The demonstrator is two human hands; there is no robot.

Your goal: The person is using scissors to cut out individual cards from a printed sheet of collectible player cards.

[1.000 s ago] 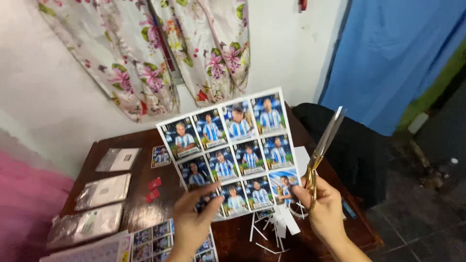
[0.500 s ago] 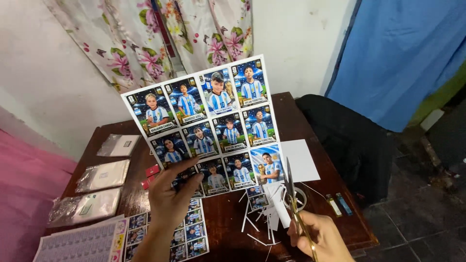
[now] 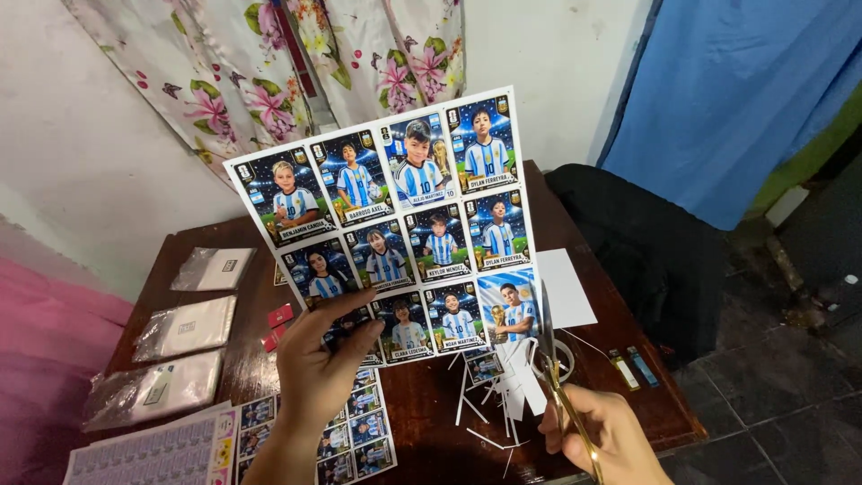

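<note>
My left hand (image 3: 319,373) holds up a printed sheet of picture cards (image 3: 404,216) by its lower left corner, thumb on the front; the sheet shows several portraits of figures in blue and white striped shirts. My right hand (image 3: 602,436) grips gold-handled scissors (image 3: 552,359) with the blades pointing up, their tips at the sheet's lower right edge beside the bottom right card. Thin white paper strips (image 3: 489,409) lie on the dark wooden table (image 3: 431,395) under the sheet.
Clear plastic sleeves (image 3: 184,328) lie in a column at the table's left. More printed sheets (image 3: 359,431) sit at the near edge. White paper (image 3: 566,287) lies at right, with small items (image 3: 633,366). A black bag (image 3: 646,242), flowered curtain and blue cloth stand behind.
The sheet has come lower and closer over the table. My right hand brought the scissors down from beside the sheet and now points the blades up at its lower right edge.
</note>
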